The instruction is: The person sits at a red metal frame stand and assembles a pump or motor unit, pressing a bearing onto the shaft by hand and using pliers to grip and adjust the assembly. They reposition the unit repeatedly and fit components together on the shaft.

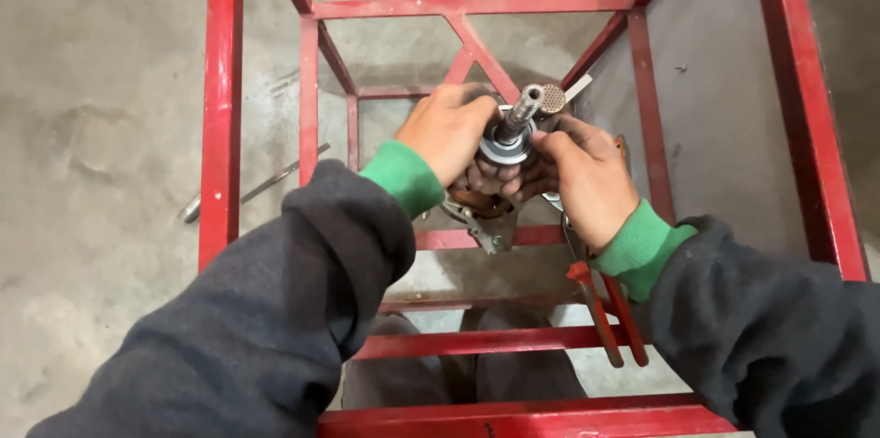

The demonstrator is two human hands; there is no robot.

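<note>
1. The left hand (446, 131) and right hand (587, 177) have their fingers curled around a metal shaft assembly (515, 122), inside the red steel frame (472, 5).
2. Red-handled pliers (605, 310) hang just below the right hand.
3. A metal rod (247, 189) lies on the floor, left of the frame.

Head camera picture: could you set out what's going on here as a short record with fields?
Setting: red metal frame standing on a grey concrete floor
Left hand: wrapped around the metal assembly, beside the ring
Right hand: gripping the same assembly from the other side
Held part: grooved steel shaft rising through a silvery ring
Nearby tool: red-handled pliers hanging below the right wrist
On floor: thin metal rod left of the frame
Clothing: dark sleeves, green cuffs
</note>
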